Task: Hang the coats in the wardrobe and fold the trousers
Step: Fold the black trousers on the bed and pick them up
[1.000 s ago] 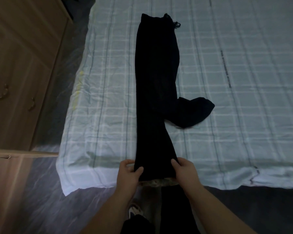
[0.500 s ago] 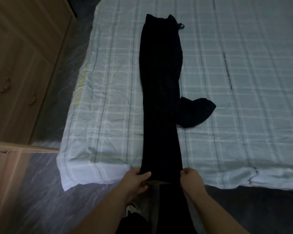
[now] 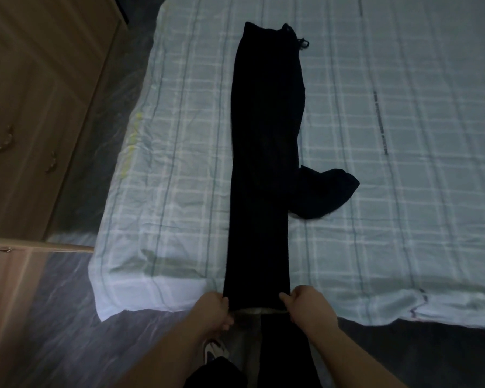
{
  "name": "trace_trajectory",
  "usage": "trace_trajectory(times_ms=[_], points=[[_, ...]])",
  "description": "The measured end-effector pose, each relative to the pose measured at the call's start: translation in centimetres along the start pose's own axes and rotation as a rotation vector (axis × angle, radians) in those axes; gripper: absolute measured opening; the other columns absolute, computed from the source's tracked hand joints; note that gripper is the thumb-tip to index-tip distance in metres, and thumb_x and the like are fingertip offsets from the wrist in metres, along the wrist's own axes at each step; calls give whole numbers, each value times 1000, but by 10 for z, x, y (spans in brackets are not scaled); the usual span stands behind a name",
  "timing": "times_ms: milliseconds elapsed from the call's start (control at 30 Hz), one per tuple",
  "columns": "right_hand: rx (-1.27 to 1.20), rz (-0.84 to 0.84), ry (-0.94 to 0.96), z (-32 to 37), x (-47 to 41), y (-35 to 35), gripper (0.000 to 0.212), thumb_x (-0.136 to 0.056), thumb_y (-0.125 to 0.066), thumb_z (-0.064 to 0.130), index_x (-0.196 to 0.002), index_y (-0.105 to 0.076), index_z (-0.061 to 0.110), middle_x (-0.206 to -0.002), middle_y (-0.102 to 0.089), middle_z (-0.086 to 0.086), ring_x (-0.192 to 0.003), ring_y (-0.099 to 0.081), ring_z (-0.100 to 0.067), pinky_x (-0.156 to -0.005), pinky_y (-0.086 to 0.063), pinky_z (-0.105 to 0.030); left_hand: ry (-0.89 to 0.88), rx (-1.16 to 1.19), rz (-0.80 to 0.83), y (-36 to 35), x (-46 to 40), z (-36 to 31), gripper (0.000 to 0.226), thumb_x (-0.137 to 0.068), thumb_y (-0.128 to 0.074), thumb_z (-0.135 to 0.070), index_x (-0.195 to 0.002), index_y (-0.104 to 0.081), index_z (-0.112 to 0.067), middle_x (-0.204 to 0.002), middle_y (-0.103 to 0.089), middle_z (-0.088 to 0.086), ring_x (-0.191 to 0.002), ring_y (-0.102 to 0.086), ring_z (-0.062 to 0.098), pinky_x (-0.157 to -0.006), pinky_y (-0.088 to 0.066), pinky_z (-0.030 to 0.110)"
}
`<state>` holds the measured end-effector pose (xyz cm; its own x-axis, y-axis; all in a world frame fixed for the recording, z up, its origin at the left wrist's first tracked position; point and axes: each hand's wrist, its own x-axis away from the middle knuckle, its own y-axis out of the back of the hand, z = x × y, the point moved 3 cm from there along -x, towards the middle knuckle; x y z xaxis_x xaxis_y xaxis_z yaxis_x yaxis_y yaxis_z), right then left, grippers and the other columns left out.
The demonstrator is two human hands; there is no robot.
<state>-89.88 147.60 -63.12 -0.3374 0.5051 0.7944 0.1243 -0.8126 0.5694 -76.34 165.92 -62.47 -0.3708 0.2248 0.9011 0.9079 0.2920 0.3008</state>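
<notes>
A pair of black trousers point(image 3: 263, 163) lies stretched lengthwise on the bed point(image 3: 403, 219), over a pale checked sheet, waistband at the far end and hem at the near edge. One leg end point(image 3: 322, 193) sticks out folded to the right near the middle. The left hand point(image 3: 214, 310) pinches the hem's left corner in its curled fingers, and the right hand point(image 3: 308, 306) pinches the right corner likewise. A wooden wardrobe point(image 3: 34, 113) stands to the left across a strip of grey floor point(image 3: 53, 317).
</notes>
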Motion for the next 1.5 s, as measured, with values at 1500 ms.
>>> trace_trajectory(times_ms=[1500], points=[[-1152,-358,322,28,-45,154,20,-91,-61,-6,-88,-53,12,-76,-59,-11,-55,-57,-17,-60,-52,-33,-686,312,-215,58,-24,-228,27,-98,-49,-6,-103,-66,-25,-74,-66,-7,-51,-54,12,-48,-49,28]])
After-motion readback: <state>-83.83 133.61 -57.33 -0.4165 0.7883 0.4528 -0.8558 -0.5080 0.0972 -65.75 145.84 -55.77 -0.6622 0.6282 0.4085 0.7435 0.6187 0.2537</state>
